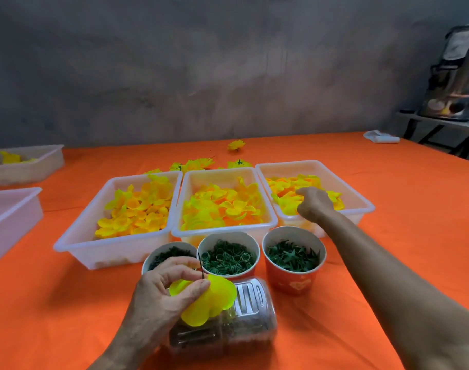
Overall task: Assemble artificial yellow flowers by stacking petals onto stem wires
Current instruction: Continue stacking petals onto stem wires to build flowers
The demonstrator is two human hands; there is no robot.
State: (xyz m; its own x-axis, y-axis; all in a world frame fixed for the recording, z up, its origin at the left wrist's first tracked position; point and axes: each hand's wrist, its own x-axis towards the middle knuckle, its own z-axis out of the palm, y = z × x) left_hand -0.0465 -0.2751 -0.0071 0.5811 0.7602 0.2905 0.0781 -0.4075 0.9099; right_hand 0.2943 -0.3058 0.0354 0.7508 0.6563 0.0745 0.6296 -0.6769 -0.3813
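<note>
1. Counter [388, 236]: covered w/ orange cloth; carries all items below.
2. Left hand [164, 289]: near front edge, grip closed on a thin dark stem wire [200, 265], pinched betw. thumb and fingers; wire tip sticks up above the fingers.
3. Yellow petal [212, 300]: threaded on the stem wire, held in the left hand, hanging just over the clear jar.
4. Right hand [312, 201]: reaching into the right tray, fingers curled down among the petals there; can't tell whether the grip has one, fingertips hidden.
5. Right tray [361, 198]: white plastic, holds yellow-orange petals.
6. Middle tray [222, 173]: white plastic, touching the right tray; heaped w/ yellow-orange petals.
7. Left tray [78, 236]: white plastic, beside the middle tray; yellow-orange petals inside.
8. Three paper cups in a row just in front of the trays: left cup [150, 259] w/ dark green bits, partly behind the left hand; middle cup [252, 244] w/ green rings; right cup [292, 279], red, w/ green star-shaped pieces.
9. Clear jar [254, 311]: lying on its side in front of the cups, dark contents, not identifiable.
10. Finished flowers [236, 145]: a few lying loose on the counter behind the trays.
11. Two more white trays [14, 209] at far left edge; the rear one shows some yellow petals.
</note>
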